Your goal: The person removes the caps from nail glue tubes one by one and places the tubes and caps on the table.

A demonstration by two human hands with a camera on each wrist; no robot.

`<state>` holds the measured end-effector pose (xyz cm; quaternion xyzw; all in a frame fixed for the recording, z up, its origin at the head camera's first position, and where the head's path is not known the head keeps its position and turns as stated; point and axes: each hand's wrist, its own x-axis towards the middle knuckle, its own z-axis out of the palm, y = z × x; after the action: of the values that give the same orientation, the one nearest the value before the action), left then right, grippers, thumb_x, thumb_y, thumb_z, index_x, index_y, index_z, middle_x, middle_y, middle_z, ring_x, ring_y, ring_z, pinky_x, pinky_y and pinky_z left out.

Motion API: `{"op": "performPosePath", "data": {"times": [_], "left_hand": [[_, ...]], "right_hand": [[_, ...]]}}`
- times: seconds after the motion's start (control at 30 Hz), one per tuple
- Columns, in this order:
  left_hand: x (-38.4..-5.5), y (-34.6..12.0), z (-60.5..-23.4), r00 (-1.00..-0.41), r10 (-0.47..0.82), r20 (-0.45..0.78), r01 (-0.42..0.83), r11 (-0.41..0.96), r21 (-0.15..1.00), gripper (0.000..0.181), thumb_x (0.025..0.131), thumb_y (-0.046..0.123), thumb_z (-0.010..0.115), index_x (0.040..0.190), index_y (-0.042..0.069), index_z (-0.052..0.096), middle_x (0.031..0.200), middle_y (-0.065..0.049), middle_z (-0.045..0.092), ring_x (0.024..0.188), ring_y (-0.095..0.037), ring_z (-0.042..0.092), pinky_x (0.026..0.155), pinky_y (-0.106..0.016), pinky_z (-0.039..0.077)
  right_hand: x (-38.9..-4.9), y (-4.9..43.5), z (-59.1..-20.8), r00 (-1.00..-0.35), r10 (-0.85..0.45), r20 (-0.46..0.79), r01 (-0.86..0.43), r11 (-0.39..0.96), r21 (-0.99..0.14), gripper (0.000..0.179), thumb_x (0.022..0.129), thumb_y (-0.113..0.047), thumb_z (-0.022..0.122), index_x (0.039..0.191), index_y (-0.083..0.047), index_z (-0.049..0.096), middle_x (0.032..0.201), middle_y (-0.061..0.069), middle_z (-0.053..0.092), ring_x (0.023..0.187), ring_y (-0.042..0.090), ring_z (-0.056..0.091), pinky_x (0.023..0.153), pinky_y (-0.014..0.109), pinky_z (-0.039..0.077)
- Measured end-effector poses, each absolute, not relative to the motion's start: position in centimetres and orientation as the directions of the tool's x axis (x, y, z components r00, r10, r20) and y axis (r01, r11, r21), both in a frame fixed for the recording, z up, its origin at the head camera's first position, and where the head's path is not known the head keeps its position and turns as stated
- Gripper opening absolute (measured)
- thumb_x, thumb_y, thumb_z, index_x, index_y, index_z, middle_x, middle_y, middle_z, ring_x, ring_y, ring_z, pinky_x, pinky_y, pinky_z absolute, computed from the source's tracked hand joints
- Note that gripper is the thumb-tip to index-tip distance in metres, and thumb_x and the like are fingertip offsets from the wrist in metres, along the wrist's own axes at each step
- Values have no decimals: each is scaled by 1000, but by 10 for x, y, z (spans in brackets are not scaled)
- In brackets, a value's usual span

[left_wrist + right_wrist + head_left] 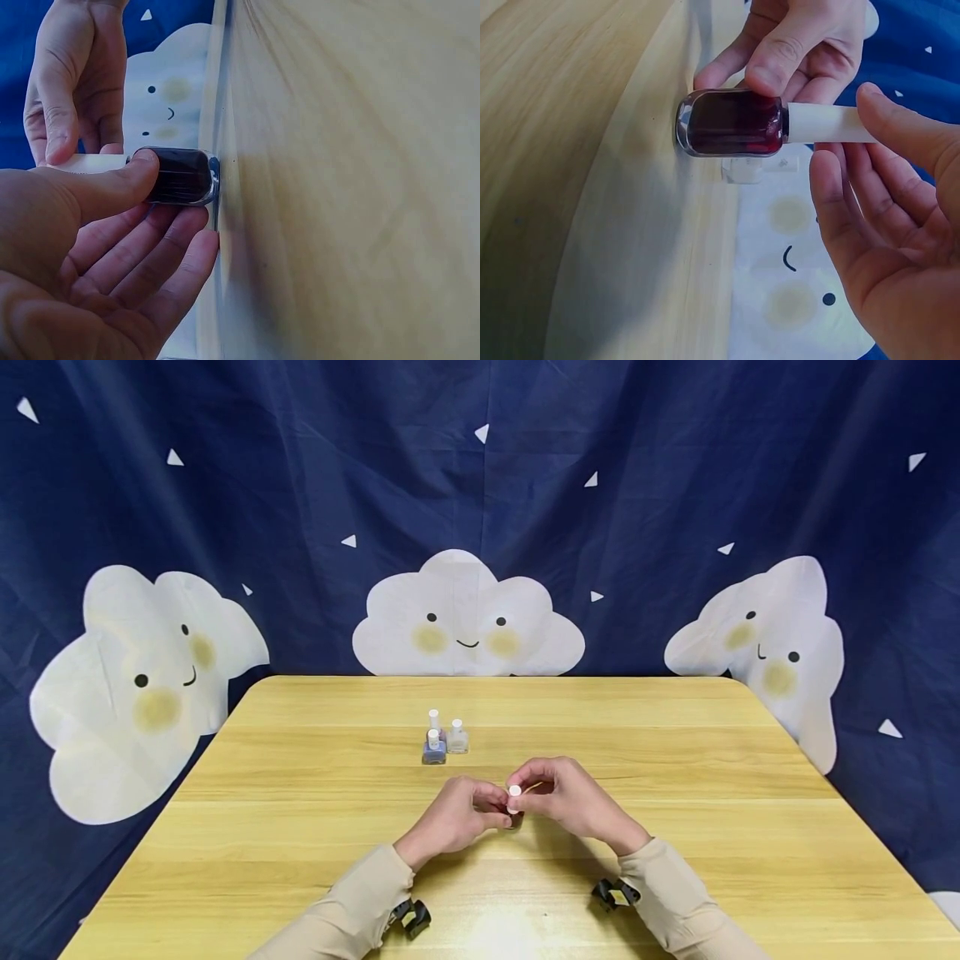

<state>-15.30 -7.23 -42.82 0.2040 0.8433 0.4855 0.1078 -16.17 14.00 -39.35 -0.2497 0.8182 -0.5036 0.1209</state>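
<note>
A nail polish bottle (731,124) with dark red polish and a long white cap (825,122) is between both hands, upright at the tabletop. My left hand (456,817) pinches its glass body; in the left wrist view the thumb lies on the glass, fingers behind. My right hand (566,795) pinches the white cap between thumb and fingers. The cap sits against the bottle's neck; whether it is tight I cannot tell. In the head view the fingers hide most of the glass.
Behind the hands, slightly left, several white-capped bottles stand close together: a blue one (434,752), a clear one (457,739) and one partly hidden (433,719). The wooden table (300,827) ends at a dark blue curtain (420,460) with white clouds.
</note>
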Motion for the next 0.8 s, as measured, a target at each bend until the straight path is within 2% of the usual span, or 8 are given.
{"op": "performPosePath", "data": {"times": [0.47,0.63,0.8], "left_hand": [[-153,-72,-428,-895,447,13,237,450,861,17,86,10,81,103,13,80,93,2,79,87,-11,72,90,-40,55],[-153,-72,-428,-895,446,20,242,447,861,16,87,10,81,102,13,80,94,2,79,88,-11,72,90,-39,55],[-153,-72,-429,-890,455,37,256,431,865,15,87,9,81,102,11,80,95,0,79,90,-14,73,90,-35,56]], "right_hand": [[-162,142,-392,-815,-578,30,-310,392,-866,15,100,-19,68,111,-11,74,113,3,72,107,21,67,89,28,54],[-162,142,-392,-802,-596,40,-337,396,-854,16,102,-18,65,114,-12,73,116,3,72,110,20,66,95,36,54],[-163,141,-393,-814,-580,41,-328,401,-855,21,99,-21,70,117,-11,71,117,1,71,109,20,65,95,41,53]]}}
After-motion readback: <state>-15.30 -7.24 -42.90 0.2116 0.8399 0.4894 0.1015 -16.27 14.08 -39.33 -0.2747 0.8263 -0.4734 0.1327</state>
